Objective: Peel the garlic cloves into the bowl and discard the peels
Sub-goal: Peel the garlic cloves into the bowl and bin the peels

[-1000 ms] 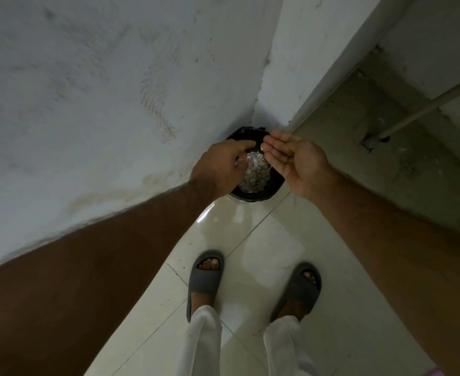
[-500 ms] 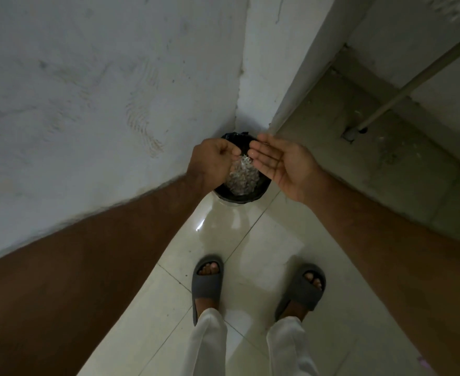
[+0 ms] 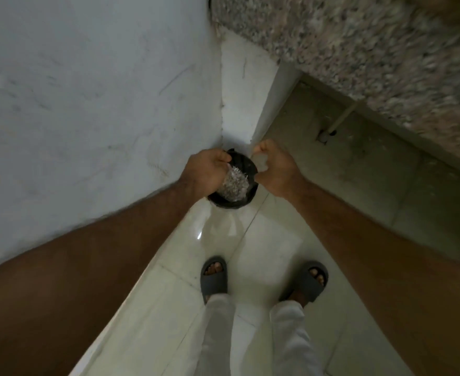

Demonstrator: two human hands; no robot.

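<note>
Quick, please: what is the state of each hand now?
Left hand: fingers curled, above the black bin; holding anything cannot be told.
Right hand: fingers curled, nothing visible in it.

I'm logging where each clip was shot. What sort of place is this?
Probably a home kitchen corner: a speckled granite countertop overhangs a glossy tiled floor, and a black bin holding pale peels stands against the wall.

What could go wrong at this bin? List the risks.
1. Peels could spill: the left hand holds the pale peels above the small black bin, and loose bits may miss its rim and land on the glossy floor tiles.
2. The right hand hovers over the rim and might knock the bin.
</note>
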